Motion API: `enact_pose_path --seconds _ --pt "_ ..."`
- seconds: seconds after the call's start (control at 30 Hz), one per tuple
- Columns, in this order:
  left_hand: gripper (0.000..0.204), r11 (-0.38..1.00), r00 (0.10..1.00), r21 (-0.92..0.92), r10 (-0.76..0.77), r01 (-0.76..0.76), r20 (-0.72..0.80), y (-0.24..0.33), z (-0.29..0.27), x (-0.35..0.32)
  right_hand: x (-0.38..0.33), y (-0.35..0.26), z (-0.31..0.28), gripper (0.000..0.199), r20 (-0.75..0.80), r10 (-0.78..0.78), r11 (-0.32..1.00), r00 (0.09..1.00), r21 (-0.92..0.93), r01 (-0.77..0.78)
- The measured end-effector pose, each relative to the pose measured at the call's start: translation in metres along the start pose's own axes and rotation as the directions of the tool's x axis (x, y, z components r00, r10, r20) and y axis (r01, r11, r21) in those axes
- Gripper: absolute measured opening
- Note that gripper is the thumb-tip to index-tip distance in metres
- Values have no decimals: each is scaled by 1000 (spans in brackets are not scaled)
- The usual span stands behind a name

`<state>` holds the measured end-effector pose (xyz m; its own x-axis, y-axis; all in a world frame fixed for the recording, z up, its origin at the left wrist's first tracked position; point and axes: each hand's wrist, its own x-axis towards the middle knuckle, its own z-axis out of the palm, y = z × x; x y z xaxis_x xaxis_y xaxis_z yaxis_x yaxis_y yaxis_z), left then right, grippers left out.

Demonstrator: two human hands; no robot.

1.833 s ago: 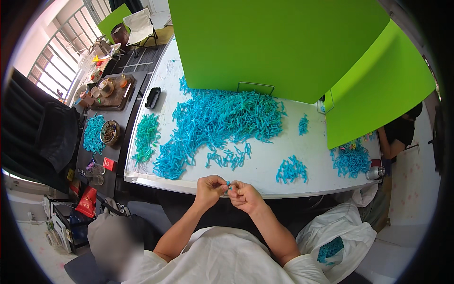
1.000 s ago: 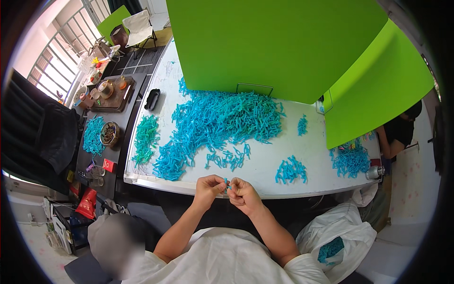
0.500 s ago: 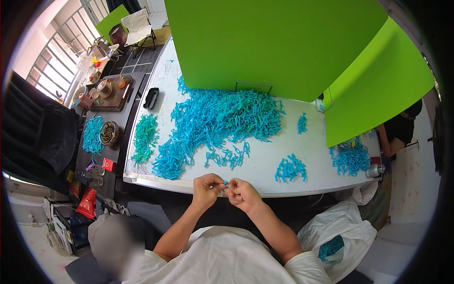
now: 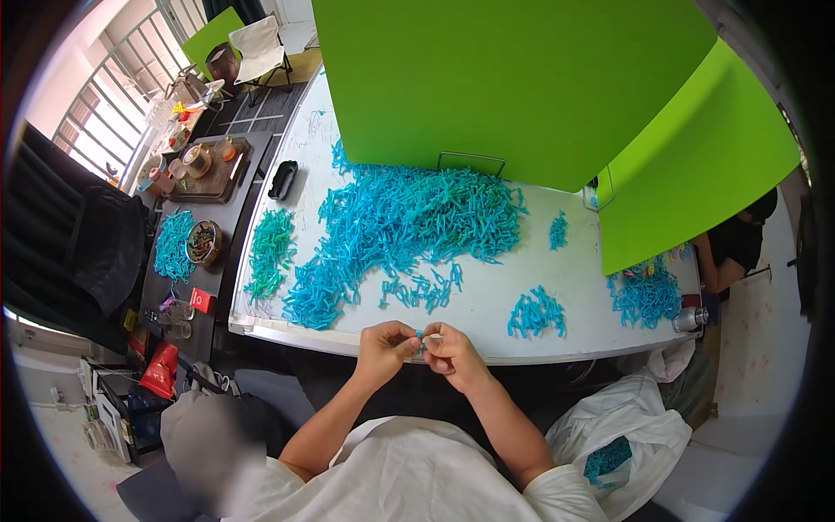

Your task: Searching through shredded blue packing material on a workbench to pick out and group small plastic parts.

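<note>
Just over the table's near edge, my left hand (image 4: 381,353) and my right hand (image 4: 457,357) meet fingertip to fingertip. Both are closed in a pinch on one small blue plastic piece (image 4: 420,335), mostly hidden by the fingers. Beyond them a big heap of similar slim blue and teal pieces (image 4: 417,213) covers the middle of the white table (image 4: 417,335). Nearest my hands lies a loose scatter of pieces (image 4: 422,290). A small pile (image 4: 536,313) sits to the right, and a greener pile (image 4: 271,252) to the left.
Tall green panels (image 4: 522,87) stand across the table's back and right. Behind the right one, a person (image 4: 739,239) is partly visible. A metal can (image 4: 690,319) stands at the right end. A white sack (image 4: 648,426) with blue pieces is at lower right; a dark side table (image 4: 200,278) stands left.
Both hands stay together at the table edge. My right fingers have lifted and shifted slightly around the small blue piece. The whole view has shifted a little.
</note>
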<state>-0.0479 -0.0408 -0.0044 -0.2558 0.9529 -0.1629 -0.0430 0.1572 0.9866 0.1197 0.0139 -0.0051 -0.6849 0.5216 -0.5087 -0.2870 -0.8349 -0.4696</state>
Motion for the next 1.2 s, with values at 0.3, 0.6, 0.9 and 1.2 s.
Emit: enact_pose_path --seconds 0.3,0.6,0.9,1.2 --pt "5 931 937 -202 -253 304 241 11 0 6 -5 6 -23 25 226 107 993 968 -76 -92" --pt "7 866 824 -132 -398 483 403 21 -4 15 -16 11 -17 30 259 114 971 959 173 -162" --pt "6 893 826 -14 -410 450 388 25 9 12 -17 26 -39 24 193 50 997 980 53 -61" --pt "9 882 802 -101 -363 459 473 7 61 35 -54 9 -61 49 -144 -152 976 978 137 172"
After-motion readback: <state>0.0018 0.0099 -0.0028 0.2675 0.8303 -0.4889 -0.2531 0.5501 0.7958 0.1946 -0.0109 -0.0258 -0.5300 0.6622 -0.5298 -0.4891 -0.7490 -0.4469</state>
